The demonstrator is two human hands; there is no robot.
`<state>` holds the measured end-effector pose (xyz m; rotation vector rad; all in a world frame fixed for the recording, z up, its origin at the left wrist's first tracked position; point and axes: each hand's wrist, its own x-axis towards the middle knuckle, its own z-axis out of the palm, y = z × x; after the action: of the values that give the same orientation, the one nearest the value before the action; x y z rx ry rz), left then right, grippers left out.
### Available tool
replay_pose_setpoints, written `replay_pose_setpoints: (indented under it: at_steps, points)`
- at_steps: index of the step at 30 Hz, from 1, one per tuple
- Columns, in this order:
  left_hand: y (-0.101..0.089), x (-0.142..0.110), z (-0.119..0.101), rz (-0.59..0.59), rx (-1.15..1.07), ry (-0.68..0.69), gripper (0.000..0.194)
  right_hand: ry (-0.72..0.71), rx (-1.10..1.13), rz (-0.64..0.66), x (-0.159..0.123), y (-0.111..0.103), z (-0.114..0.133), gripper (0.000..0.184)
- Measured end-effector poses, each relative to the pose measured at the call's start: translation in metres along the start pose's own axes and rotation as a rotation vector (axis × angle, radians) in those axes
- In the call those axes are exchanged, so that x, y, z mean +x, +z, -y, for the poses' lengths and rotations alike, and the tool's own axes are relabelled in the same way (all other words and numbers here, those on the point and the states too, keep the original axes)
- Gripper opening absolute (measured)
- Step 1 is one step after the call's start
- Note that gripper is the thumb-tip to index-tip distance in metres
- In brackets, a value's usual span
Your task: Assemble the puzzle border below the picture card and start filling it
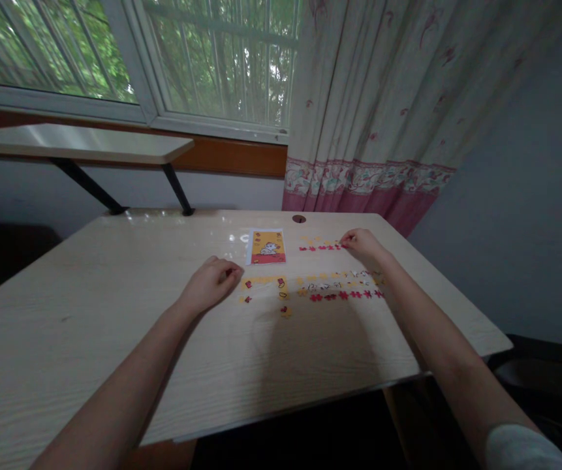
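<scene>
Small jigsaw pieces lie on a pale wooden table [89, 313]. A yellow and red picture card [267, 247] with a white animal lies at the table's middle back. My left hand [211, 282] rests curled left of a started yellow strip of joined pieces [264, 282], its fingertips pinched on a small red piece. My right hand [363, 244] is curled at the right end of a row of red pieces [320, 247], fingertips touching one. More rows of yellow, white and red loose pieces [342, 287] lie between my forearms.
A round cable hole [299, 219] sits at the table's back edge. A raised shelf [75, 143] on black struts stands at the back left under the window. A pink-hemmed curtain [369, 183] hangs behind. The table's right edge drops off near my right forearm.
</scene>
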<state>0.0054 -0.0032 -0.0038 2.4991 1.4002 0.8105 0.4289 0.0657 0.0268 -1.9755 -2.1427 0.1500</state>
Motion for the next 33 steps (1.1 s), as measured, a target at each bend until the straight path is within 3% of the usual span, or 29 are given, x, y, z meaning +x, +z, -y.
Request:
replay_pose_setpoints:
  at_steps: [10,20,33]
  points:
    - [-0.001,-0.001,0.001,-0.005,0.002,-0.003,0.03,-0.002,-0.083,0.097,0.038,0.009,-0.009,0.02]
    - [-0.003,0.0,-0.002,-0.01,0.006,0.016,0.029,-0.044,-0.037,0.157,0.036,0.006,-0.006,0.022]
    - [-0.001,0.0,0.0,-0.012,0.01,0.026,0.028,-0.006,-0.006,0.099,0.034,0.0,-0.011,0.024]
